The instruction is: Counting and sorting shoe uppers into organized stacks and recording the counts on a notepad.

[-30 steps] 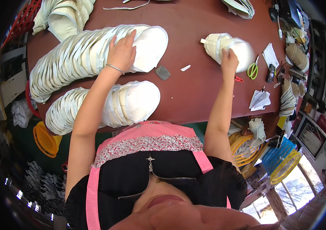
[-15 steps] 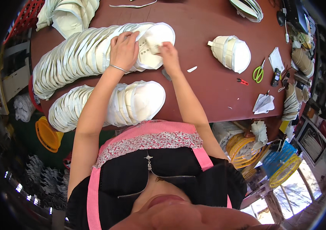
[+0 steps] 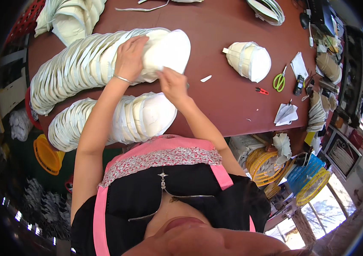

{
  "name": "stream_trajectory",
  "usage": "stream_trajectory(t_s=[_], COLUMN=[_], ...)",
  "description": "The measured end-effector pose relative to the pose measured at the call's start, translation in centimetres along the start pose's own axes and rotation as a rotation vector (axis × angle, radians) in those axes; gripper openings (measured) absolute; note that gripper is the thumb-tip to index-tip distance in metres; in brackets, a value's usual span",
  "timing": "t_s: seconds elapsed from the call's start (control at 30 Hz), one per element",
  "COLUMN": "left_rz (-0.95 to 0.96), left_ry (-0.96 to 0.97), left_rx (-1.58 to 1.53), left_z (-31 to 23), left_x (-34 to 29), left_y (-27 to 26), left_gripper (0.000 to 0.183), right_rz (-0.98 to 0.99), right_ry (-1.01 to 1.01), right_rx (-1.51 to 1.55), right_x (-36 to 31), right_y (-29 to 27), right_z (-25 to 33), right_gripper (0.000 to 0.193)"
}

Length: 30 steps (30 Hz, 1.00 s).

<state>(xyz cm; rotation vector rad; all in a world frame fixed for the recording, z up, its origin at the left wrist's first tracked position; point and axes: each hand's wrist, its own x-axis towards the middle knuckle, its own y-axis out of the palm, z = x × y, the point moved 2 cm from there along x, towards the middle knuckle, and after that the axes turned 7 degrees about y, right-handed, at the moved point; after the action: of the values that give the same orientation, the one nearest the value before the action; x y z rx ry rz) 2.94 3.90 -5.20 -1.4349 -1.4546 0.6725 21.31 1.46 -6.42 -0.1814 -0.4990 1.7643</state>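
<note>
A long row of nested, cup-shaped cream fabric pieces with pale edging (image 3: 77, 62) lies across the table in front of me. Its right end is a smooth, rounded white piece (image 3: 171, 49). My left hand (image 3: 129, 59) lies over the top of this row, fingers stretched along the fabric and its thumb hidden. At the lower rim of the end piece, my right hand (image 3: 174, 86) is closed in a pinch on the edge. A second, shorter row of the same pieces (image 3: 124, 117) lies nearer to me, under my left forearm.
On the red-brown table (image 3: 220, 106), a separate cup-shaped piece (image 3: 250, 62) sits to the right. Green-handled scissors (image 3: 279, 82), a small red tool (image 3: 262, 91) and papers (image 3: 285, 114) lie beyond it. More fabric pieces (image 3: 72, 21) are at the far left. Yellow baskets (image 3: 267, 166) stand below the table's right side.
My right hand has moved down and left, from inside the end piece to its lower rim. The inside with small dots is now covered by smooth white fabric. The whole view has shifted slightly.
</note>
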Motion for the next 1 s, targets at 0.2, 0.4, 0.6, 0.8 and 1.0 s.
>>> stream_trajectory(t_s=[0.2,0.4,0.6,0.8,1.0], left_rz=[-0.105,0.015,0.081,0.063,0.001], left_ry=[0.034,-0.029,-0.029,-0.031,-0.053], left_rx=[-0.092,0.11,0.103,0.1,0.129], left_z=[0.5,0.8,1.5,2.2,2.6], left_x=[-1.5,-1.7,-2.0,-1.2,-1.4], left_y=[-1.6,-2.0,-2.4,-1.5,-1.8], left_gripper=[0.043,0.037,0.039,0.036,0.03], right_rz=[-0.674,-0.455,-0.146,0.129,0.227], right_ry=[-0.15,0.344,0.068,0.049,0.808], right_rx=[-0.745,-0.603,-0.38,-0.263,0.87], right_x=[5.1,5.7,4.2,3.1,3.7], right_y=[-19.9,-24.8,-4.2,8.4,3.8], right_z=[-1.3,-14.5,-2.1,-4.8,-8.2], right_gripper=[0.012,0.04,0.029,0.041,0.026])
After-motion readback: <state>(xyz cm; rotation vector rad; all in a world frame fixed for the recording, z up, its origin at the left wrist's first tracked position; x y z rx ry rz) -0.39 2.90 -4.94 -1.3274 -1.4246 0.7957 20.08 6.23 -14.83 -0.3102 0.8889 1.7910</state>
